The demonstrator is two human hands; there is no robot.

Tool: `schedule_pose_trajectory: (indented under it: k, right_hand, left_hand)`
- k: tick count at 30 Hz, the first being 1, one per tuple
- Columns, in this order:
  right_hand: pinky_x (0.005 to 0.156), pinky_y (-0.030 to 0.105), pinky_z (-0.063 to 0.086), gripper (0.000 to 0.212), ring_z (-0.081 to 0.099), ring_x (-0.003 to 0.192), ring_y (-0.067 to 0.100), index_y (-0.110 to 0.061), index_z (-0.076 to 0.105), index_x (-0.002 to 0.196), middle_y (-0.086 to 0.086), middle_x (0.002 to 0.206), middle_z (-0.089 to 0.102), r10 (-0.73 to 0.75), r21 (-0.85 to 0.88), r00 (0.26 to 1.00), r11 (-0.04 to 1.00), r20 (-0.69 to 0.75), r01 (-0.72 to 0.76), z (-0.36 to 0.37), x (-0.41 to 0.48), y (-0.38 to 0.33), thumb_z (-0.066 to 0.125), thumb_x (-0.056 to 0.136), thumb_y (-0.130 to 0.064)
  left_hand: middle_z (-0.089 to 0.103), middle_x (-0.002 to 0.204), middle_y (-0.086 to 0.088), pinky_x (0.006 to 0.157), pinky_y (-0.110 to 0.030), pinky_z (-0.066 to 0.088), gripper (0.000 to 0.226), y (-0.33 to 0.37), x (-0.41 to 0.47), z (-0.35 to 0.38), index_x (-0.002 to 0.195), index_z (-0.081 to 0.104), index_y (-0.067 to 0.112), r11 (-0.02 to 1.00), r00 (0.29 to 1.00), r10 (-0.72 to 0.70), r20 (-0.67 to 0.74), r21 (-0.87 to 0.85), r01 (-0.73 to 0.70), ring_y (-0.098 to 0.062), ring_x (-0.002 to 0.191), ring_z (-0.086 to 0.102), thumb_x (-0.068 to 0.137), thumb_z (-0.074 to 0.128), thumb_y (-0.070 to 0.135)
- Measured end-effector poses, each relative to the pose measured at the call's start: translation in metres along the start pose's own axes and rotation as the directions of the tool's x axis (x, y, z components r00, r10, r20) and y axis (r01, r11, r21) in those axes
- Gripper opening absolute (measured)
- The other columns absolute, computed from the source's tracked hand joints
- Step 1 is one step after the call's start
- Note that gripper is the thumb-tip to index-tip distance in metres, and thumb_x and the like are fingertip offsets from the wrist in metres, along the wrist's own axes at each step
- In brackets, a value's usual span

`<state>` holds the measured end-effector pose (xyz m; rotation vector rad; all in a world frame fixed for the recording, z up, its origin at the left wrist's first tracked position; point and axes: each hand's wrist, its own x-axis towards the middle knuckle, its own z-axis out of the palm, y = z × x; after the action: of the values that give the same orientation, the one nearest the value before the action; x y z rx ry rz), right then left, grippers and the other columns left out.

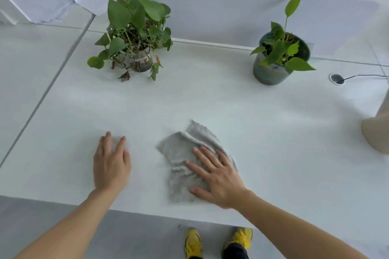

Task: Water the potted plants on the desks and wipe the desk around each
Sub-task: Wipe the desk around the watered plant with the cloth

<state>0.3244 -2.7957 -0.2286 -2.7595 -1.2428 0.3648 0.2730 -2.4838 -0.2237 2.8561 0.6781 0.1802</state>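
A grey cloth (185,153) lies crumpled on the white desk (273,132) near its front edge. My right hand (216,178) presses flat on the cloth's right side, fingers spread. My left hand (111,164) rests flat on the bare desk to the left of the cloth, holding nothing. Two potted plants stand at the back of the desk. The left plant (134,35) is bushy, with trailing leaves, in a mottled pot. The right plant (282,57) sits in a dark green pot with one tall leaf.
A grey partition (221,10) runs behind the plants. Loose papers (42,0) lie on the far-left desk. A cable grommet (336,79) with a black wire sits right of the right plant. A beige object (376,130) stands at the right edge. Yellow shoes (219,242) show below.
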Motion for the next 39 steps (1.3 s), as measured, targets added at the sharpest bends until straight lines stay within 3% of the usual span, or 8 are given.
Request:
schedule_pose_trajectory:
  k: [4,9,13,18,21,26,32,39]
  right_hand:
    - [0.122,0.045,0.007,0.071,0.005,0.155,0.018,-0.045,0.008,0.157,-0.003,0.168,0.008,0.382,0.003,0.924,0.924,0.004,-0.382,-0.007,-0.089,0.087,0.017,0.094,-0.077]
    - [0.123,0.05,0.005,0.091,0.002,0.155,0.017,-0.036,0.023,0.156,0.002,0.167,0.014,0.795,0.157,0.603,0.604,-0.06,-0.781,-0.029,-0.117,0.145,0.02,0.079,-0.085]
    - [0.12,0.058,-0.004,0.096,-0.012,0.154,0.019,-0.031,0.006,0.159,0.007,0.168,-0.005,0.928,0.326,0.372,0.34,0.037,-0.882,-0.037,-0.077,0.138,0.037,0.082,-0.079]
    - [0.12,0.054,0.0,0.101,-0.021,0.151,0.013,-0.04,0.0,0.158,-0.003,0.166,-0.017,0.784,0.186,0.621,0.61,0.001,-0.77,-0.034,-0.091,0.176,0.003,0.07,-0.092]
    - [0.122,0.048,0.001,0.105,-0.018,0.15,0.006,-0.036,0.001,0.159,-0.01,0.165,-0.015,0.784,0.214,0.619,0.614,-0.051,-0.76,-0.041,-0.098,0.218,0.004,0.071,-0.092]
    - [0.121,0.044,-0.011,0.104,-0.009,0.153,0.011,-0.021,0.009,0.16,-0.004,0.167,-0.002,0.784,0.234,0.614,0.617,-0.097,-0.751,-0.037,-0.091,0.247,0.016,0.08,-0.087]
    - [0.118,0.054,0.009,0.095,0.018,0.151,0.024,-0.013,0.035,0.154,0.01,0.162,0.029,0.743,0.153,0.66,0.669,-0.109,-0.727,-0.03,-0.095,0.251,0.024,0.088,-0.08]
    - [0.115,0.058,0.014,0.093,0.022,0.15,0.028,-0.013,0.036,0.153,0.013,0.161,0.031,0.723,0.148,0.676,0.691,-0.144,-0.708,-0.029,-0.095,0.255,0.028,0.087,-0.079]
  left_hand:
    - [0.06,0.101,-0.015,0.07,-0.042,0.046,0.027,0.046,-0.016,-0.005,0.085,0.068,0.004,0.992,0.996,0.083,-0.015,-0.093,-0.084,-0.038,0.094,0.055,0.092,0.047,0.019]
    - [0.056,0.056,-0.007,0.053,-0.031,0.037,0.015,0.119,-0.011,-0.017,0.072,0.065,0.009,0.946,0.986,-0.027,0.163,-0.314,0.078,-0.035,0.057,0.053,0.087,0.063,0.01]
    - [0.052,0.052,-0.001,0.055,-0.03,0.038,0.026,0.2,0.01,-0.02,0.067,0.062,0.015,0.898,0.957,0.003,0.291,-0.421,0.125,-0.031,0.06,0.053,0.089,0.06,0.028]
    - [0.047,0.058,-0.009,0.055,-0.029,0.028,0.039,0.294,0.061,-0.01,0.056,0.043,0.015,0.791,0.893,0.062,0.445,-0.567,0.227,-0.024,0.057,0.039,0.088,0.054,0.035]
    - [0.061,0.078,-0.006,0.054,-0.027,0.038,0.018,0.351,0.11,-0.014,0.09,0.066,0.015,0.526,0.808,0.054,0.587,-0.704,0.477,-0.021,0.06,0.049,0.093,0.051,0.024]
    - [0.056,0.124,-0.008,0.081,-0.043,0.049,0.035,0.407,0.193,-0.003,0.122,0.06,0.017,0.186,0.694,0.069,0.717,-0.693,0.697,-0.032,0.11,0.055,0.102,0.036,0.031]
    - [0.065,0.122,-0.013,0.097,-0.051,0.048,0.036,0.437,0.216,0.016,0.108,0.063,0.013,0.063,0.638,0.155,0.755,-0.652,0.756,-0.034,0.112,0.061,0.102,0.031,0.026]
    - [0.065,0.121,-0.016,0.098,-0.052,0.047,0.036,0.463,0.223,0.024,0.115,0.062,0.012,0.138,0.62,0.174,0.765,-0.642,0.754,-0.035,0.117,0.059,0.1,0.032,0.025]
